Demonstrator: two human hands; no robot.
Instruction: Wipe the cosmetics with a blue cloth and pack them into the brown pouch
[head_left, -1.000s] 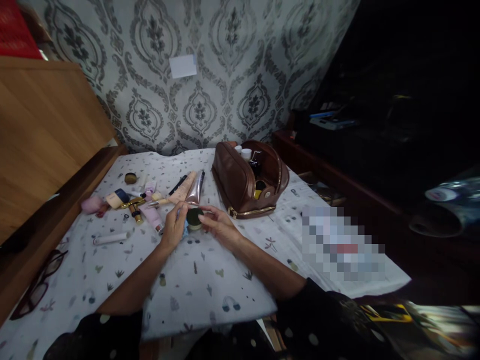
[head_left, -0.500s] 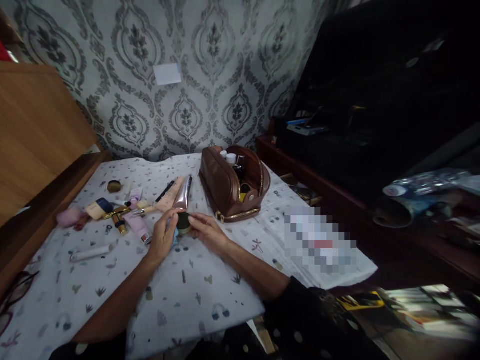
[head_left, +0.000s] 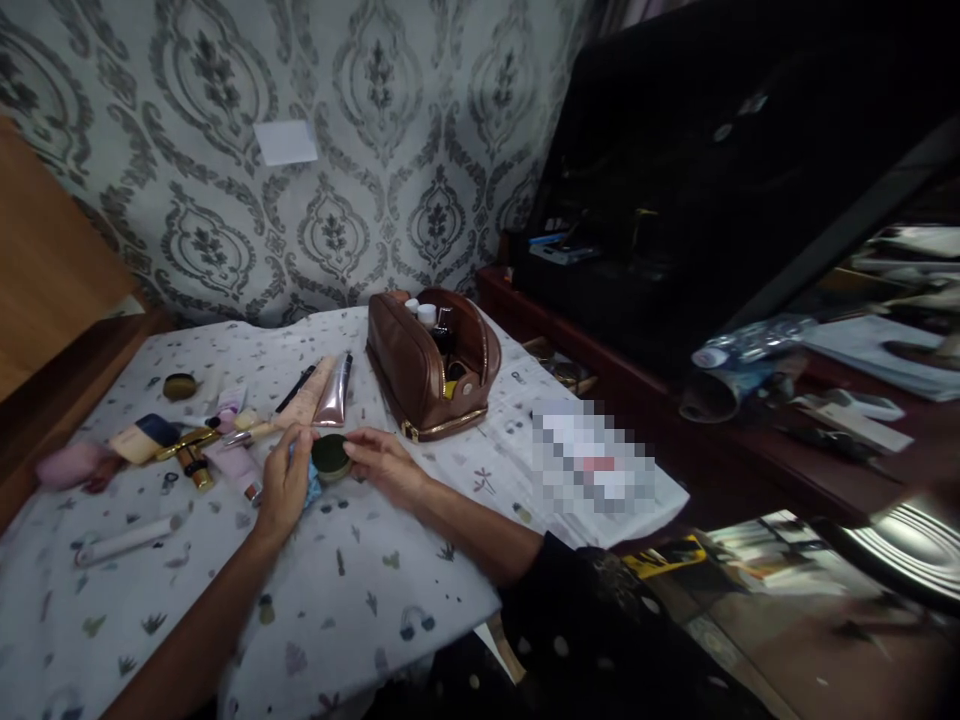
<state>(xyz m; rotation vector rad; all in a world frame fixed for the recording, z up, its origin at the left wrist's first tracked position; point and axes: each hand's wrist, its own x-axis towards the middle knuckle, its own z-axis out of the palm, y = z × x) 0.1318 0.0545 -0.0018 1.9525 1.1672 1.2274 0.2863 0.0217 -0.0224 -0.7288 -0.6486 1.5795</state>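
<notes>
A small round jar (head_left: 333,458) with a dark green top is held between my hands, just above the cloth-covered table. My right hand (head_left: 386,465) is closed on its right side with the fingertips at the rim. On the left, my left hand (head_left: 283,490) is closed on a crumpled light blue cloth (head_left: 312,482), which lies against the jar. Behind them stands an unzipped brown cosmetic bag (head_left: 409,365) with several containers inside. A silvery-pink tube (head_left: 334,392) and a beige tube (head_left: 309,390) lie just beyond my fingers.
Loose cosmetics spread to the left: a lilac tube (head_left: 234,468), a bottle with a dark blue cap (head_left: 139,440), a pink sponge (head_left: 71,465) and a white stick (head_left: 127,540). A blurred-out packet (head_left: 592,460) lies right. A large dark screen (head_left: 675,200) stands beyond the table.
The view has swung to the right, so everything appears further left. Both hands still hold the jar and the blue cloth, and the jar's top shows more fully.
</notes>
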